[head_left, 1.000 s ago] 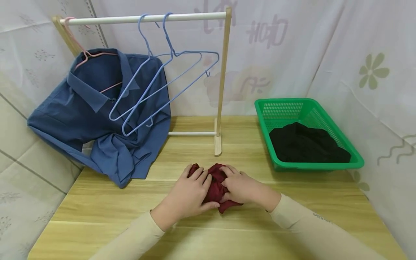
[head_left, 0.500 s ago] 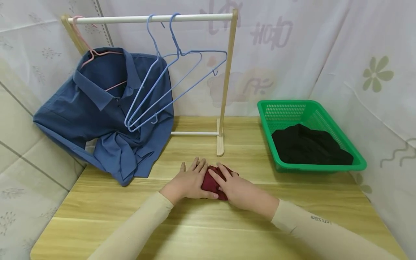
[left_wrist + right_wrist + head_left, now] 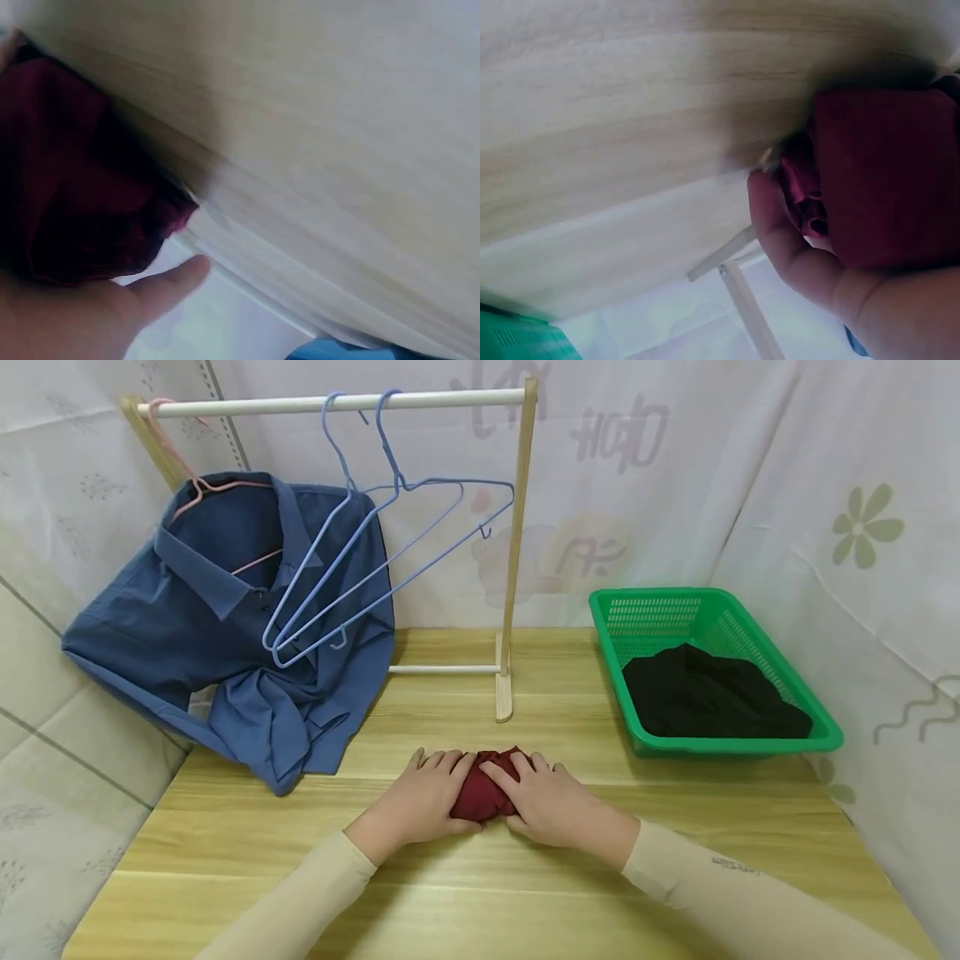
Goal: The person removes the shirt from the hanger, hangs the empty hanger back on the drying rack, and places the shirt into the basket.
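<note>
Together, the left hand [image 3: 420, 797] and right hand [image 3: 551, 802] cup a bunched red cloth [image 3: 483, 789] on the table [image 3: 480, 893], fingers lightly curled over its top and sides, in front of the rack [image 3: 510, 560].

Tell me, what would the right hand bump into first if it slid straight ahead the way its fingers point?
Probably the wooden foot of the clothes rack. The right hand points up the wooden table from the dark red cloth bundle; depth is uncertain.
</note>
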`<state>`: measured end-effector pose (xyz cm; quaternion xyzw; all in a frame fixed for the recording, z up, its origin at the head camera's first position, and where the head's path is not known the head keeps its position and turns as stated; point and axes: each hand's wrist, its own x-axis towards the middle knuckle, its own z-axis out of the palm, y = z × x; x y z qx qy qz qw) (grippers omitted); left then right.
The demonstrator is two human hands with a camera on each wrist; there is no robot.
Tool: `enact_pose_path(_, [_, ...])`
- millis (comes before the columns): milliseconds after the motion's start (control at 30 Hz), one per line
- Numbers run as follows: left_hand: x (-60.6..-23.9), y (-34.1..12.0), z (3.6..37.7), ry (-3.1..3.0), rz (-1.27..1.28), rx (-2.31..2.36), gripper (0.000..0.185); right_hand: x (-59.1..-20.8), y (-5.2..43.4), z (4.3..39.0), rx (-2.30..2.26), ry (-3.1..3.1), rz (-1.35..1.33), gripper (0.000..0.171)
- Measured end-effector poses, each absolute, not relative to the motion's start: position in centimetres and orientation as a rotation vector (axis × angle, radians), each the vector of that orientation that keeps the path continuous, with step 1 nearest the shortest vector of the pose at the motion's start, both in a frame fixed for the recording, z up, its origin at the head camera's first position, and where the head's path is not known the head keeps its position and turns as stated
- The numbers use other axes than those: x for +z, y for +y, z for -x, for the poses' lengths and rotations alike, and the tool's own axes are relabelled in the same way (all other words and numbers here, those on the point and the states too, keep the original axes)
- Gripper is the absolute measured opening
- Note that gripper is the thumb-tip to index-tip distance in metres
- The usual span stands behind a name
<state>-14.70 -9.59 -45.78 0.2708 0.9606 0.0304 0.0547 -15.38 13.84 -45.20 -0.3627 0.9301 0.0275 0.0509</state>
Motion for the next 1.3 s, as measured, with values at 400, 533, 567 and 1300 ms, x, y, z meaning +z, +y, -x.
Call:
enact_pose_path(400, [-40.6,-9.3,14.5,2.863,-0.929,0.326,0.083,-39.0,14.7,14.9,0.098,2.838,1.148,0.072])
enact_pose_path(533, [-37.9,-8.6,15.1,2.883,-0.990,0.405,0.082,-35.4,15.9,15.0,0.177,2.917,1.243,0.071])
enact_pose_path(567, [-37.2,-8.4,15.4,2.886,-1.001,0.427,0.082,-34.6,16.3,15.1,0.204,2.938,1.263,0.070])
enact_pose_path(1300, [-31.8,7.9,28.2,2.690,-0.870,1.301,0.076,-22.5,30.9,28.5,0.143,2.854,0.859,0.072])
